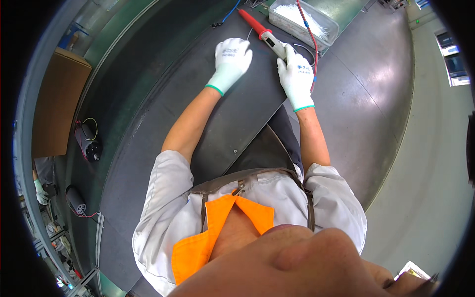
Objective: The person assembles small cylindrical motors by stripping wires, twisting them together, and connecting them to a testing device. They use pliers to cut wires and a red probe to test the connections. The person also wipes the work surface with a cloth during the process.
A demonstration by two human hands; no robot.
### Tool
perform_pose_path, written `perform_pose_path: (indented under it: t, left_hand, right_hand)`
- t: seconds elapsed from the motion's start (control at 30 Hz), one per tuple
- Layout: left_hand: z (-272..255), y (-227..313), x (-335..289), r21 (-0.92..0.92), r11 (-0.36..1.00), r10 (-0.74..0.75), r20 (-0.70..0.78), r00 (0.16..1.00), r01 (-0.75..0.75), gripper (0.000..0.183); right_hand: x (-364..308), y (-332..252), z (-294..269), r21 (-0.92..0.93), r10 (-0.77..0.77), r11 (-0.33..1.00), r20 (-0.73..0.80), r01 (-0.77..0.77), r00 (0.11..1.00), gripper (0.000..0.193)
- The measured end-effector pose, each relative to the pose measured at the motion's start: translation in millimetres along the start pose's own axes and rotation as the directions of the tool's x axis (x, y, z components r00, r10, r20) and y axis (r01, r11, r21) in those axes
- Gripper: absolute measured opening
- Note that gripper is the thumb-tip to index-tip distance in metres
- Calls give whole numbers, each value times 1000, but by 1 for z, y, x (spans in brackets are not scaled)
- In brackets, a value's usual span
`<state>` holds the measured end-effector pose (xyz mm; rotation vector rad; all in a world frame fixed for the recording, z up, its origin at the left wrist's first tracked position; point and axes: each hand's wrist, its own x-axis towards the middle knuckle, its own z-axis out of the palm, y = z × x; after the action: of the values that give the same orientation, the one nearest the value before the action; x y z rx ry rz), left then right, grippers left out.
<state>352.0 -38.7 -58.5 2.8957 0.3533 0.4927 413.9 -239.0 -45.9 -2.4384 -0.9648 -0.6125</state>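
Observation:
My right hand [298, 79], in a white glove with a green cuff, is closed around the grey-white handle of a handheld tool [269, 39]. The tool's long red tapered nose points to the far left. My left hand [233, 57], gloved alike, is curled closed over the dark work surface [217, 128], left of the tool. A thin pale strip [249, 33] rises from beside its fingers, which are mostly hidden. Beyond my right hand, a red cable [309, 29] hangs down past the glove. A pale curved strand [304, 47] lies near it.
A clear tray [330, 40] of thin white strips stands at the far edge. Along the green conveyor [109, 104] lie a cylindrical motor [90, 146] with wires and another motor [75, 200]. A cardboard box [59, 104] is farther left. Another person's gloved hand [40, 193] shows at the left rim.

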Motion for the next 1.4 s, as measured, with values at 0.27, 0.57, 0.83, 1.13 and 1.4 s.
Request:
perform_pose_path:
  t: [0.27,0.57,0.83,1.13,1.4]
  left_hand:
    - [35,39,3,-124,973,181,-121,976,-196,39]
    - [-43,-80,-50,-348,903,168,-251,953,-251,28]
    - [-34,-149,-92,-8,1000,-10,-304,953,8,35]
    - [-42,-128,-77,-85,965,-261,-200,944,249,34]
    - [-38,-127,-67,-111,969,-240,-231,943,219,33]
  right_hand:
    - [21,28,20,-87,34,996,-28,-37,999,37]
    - [0,-28,-11,-6,-37,999,-74,37,997,43]
    - [24,-123,31,234,-442,877,52,419,896,38]
    - [171,-141,100,97,-563,825,229,557,794,33]
    - [321,-30,211,-68,-9,997,421,41,907,72]
